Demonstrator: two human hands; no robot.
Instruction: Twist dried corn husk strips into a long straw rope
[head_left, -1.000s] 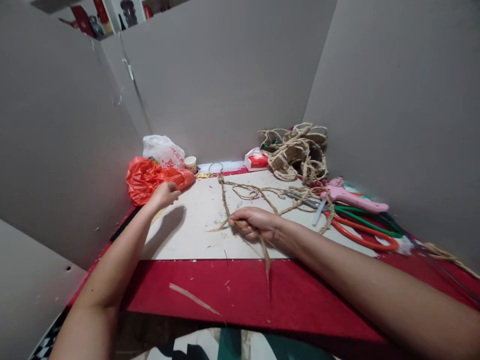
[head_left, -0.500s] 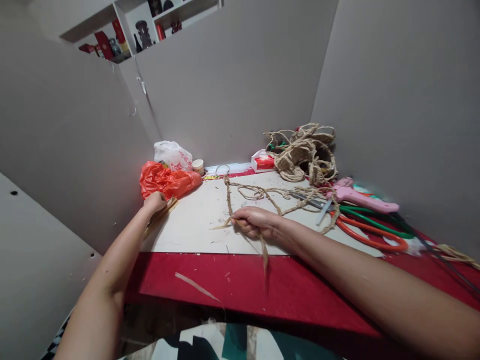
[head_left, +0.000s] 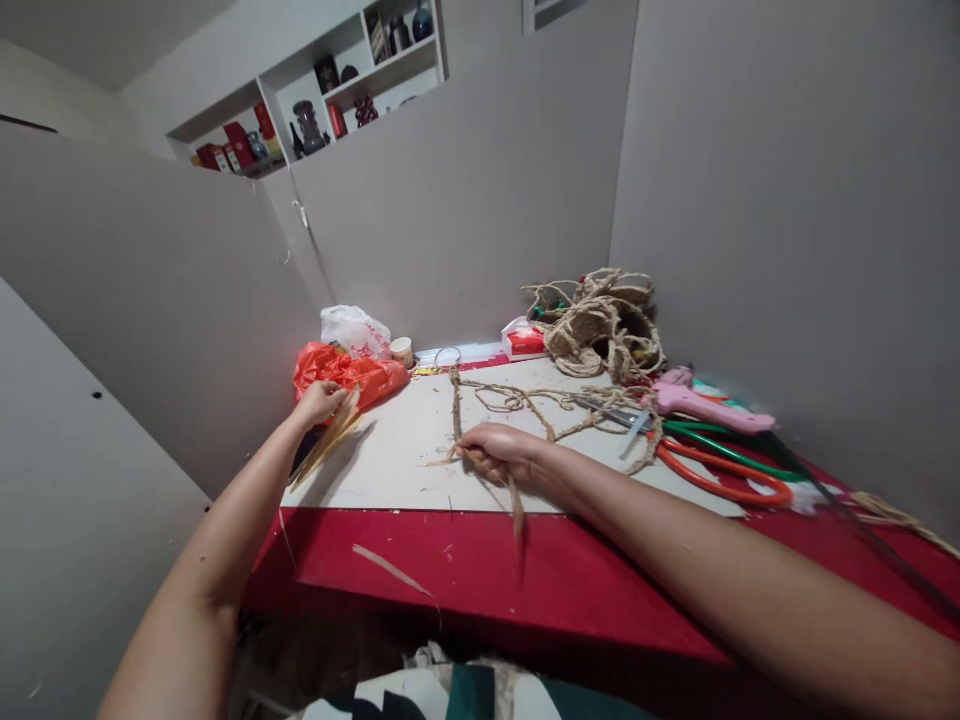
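My right hand [head_left: 491, 452] is closed on the lower end of a braided straw cord [head_left: 456, 405]. Loose strands [head_left: 517, 508] hang below the fist, and a short end pokes out to its left. From there the cord runs up the white board to a metal ring [head_left: 448, 357]. My left hand [head_left: 322, 400], at the board's left side, pinches a bunch of flat, tan dry strips [head_left: 330, 440], raised at a slant. Just behind that hand lies an orange plastic bag [head_left: 375, 382].
A heap of coiled straw rope [head_left: 600, 325] sits at the back right beside a tissue pack [head_left: 523, 340]. Scissors [head_left: 611, 412], a pink-handled tool [head_left: 709, 405] and an orange hose loop [head_left: 720, 480] lie right. A paper cup [head_left: 402, 350] stands at the back. A loose strip [head_left: 394, 570] lies on the red cloth.
My left hand has lifted the dry strips up and slightly right, away from the orange bag. My right hand keeps its hold on the cord. The view has tilted up.
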